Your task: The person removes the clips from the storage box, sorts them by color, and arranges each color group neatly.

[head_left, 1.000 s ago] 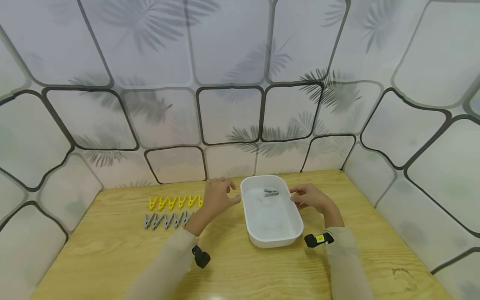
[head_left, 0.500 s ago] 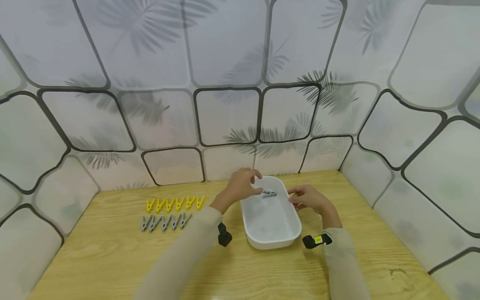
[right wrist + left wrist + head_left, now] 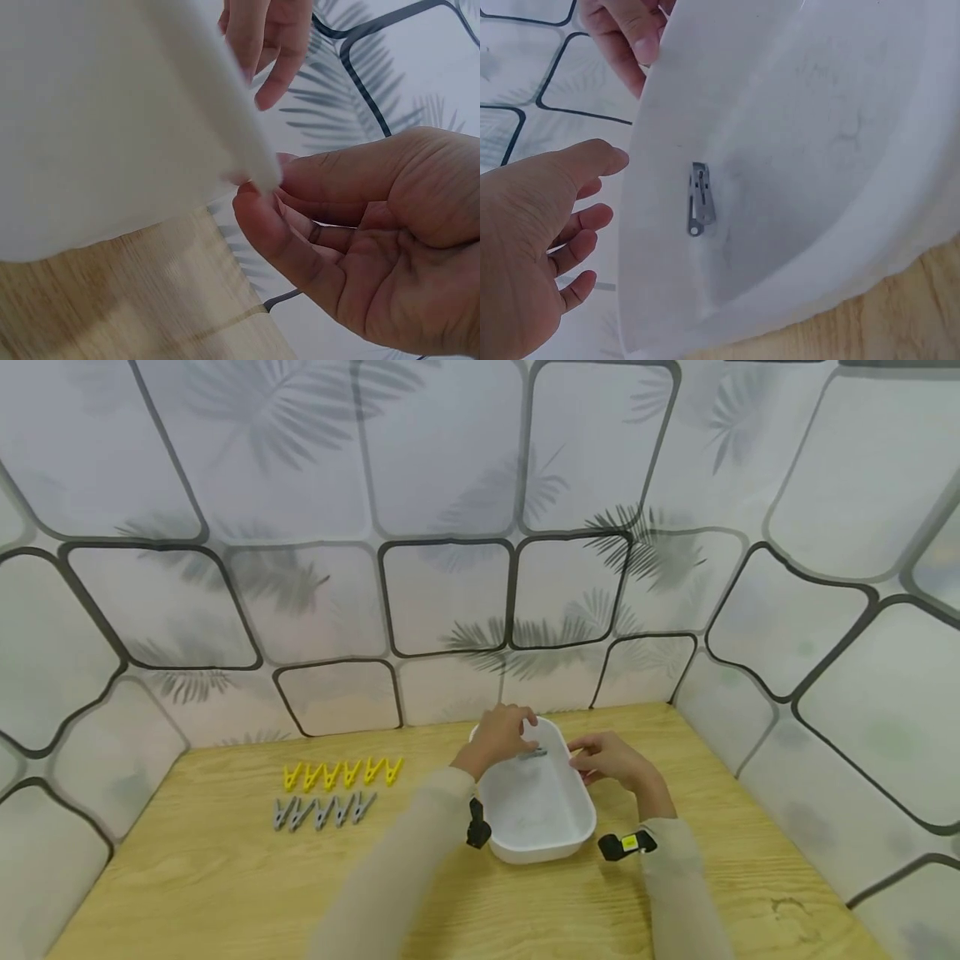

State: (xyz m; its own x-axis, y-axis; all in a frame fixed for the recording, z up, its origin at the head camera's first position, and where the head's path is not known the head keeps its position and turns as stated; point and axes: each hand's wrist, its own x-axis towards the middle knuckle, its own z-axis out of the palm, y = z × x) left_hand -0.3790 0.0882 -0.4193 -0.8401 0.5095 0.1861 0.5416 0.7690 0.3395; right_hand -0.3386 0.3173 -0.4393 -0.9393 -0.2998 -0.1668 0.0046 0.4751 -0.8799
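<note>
While the left hand (image 3: 501, 737) hangs over the far end of the white tub (image 3: 558, 839), fingers loosely spread and gripping nothing, the grey clothespin (image 3: 700, 199) lies flat on the tub's floor near that end. The right hand (image 3: 609, 760) pinches the tub's far right rim between thumb and fingertips. To do this well, I judge the right hand should keep the tub steady on the tabletop (image 3: 225, 877) while the left dips straight down and pinches the pin by its sides. Rows of yellow pins (image 3: 341, 772) and grey pins (image 3: 321, 811) lie well to the left.
</note>
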